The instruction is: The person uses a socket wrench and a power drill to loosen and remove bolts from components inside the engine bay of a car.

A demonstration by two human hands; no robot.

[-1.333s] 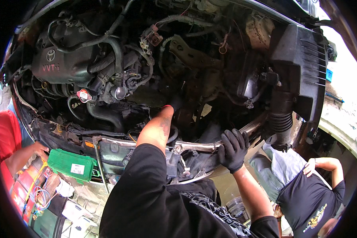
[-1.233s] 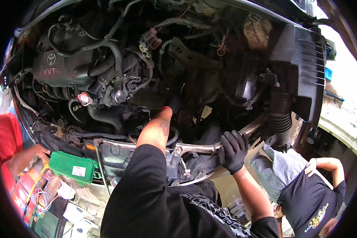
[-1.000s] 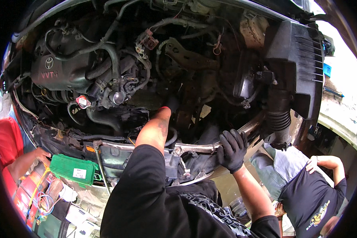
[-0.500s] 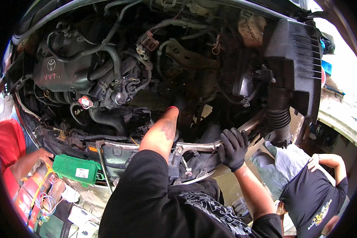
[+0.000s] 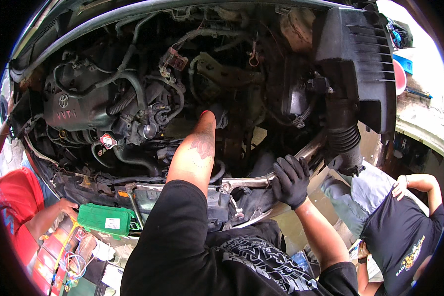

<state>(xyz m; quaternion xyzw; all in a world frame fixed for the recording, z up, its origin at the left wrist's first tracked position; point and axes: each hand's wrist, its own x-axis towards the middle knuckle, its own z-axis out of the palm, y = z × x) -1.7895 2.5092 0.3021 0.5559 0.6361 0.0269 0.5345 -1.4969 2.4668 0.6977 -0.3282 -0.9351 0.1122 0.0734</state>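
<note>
Beside the engine bay (image 5: 177, 130), a green case (image 5: 101, 218) is lying. Your left hand (image 5: 221, 117) is sitting deep in the bay; your right hand (image 5: 291, 181) is resting on its front-edge rail (image 5: 248, 183), probably bracing you. I cannot tell either grip.

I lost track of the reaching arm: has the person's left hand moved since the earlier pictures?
Yes. Judged against the metal bracket beyond it, the left hand has moved farther in, up the picture and closer to that bracket.
</note>
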